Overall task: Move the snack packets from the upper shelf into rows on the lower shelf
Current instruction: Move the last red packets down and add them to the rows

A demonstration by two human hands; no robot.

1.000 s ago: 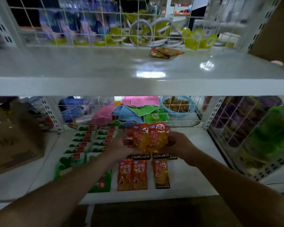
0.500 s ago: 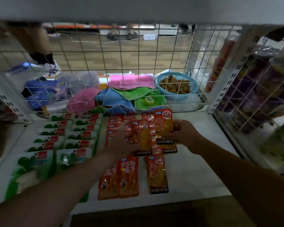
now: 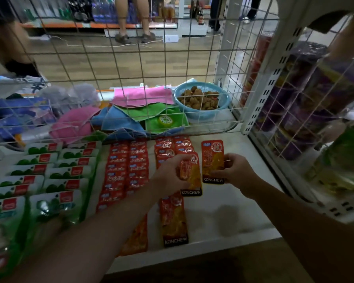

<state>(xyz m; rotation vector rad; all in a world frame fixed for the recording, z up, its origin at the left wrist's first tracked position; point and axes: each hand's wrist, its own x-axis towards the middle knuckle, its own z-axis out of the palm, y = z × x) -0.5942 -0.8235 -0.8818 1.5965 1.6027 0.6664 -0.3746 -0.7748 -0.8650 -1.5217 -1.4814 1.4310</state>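
Observation:
Orange snack packets marked KONCHEW lie in rows on the white lower shelf (image 3: pixel 223 211). My left hand (image 3: pixel 170 176) grips one orange packet (image 3: pixel 192 176) over the middle row. My right hand (image 3: pixel 235 172) pinches a second orange packet (image 3: pixel 212 160) by its right edge, just right of the first, at the shelf's back right. Another packet (image 3: pixel 174 219) lies flat near the front edge. Red packets (image 3: pixel 127 170) fill two rows to the left. The upper shelf is out of view.
Green-and-white packets (image 3: pixel 49 176) fill the left part of the shelf. A wire grid (image 3: pixel 166 78) closes the back; behind it lie coloured cloths (image 3: pixel 141 97) and a blue basket (image 3: pixel 202 113). A wire side panel (image 3: pixel 294 129) with stacked goods stands at right.
The view has dropped from the upper shelf down to the lower one. The bunch of packets held between both hands has split: each hand now holds one, further back on the shelf.

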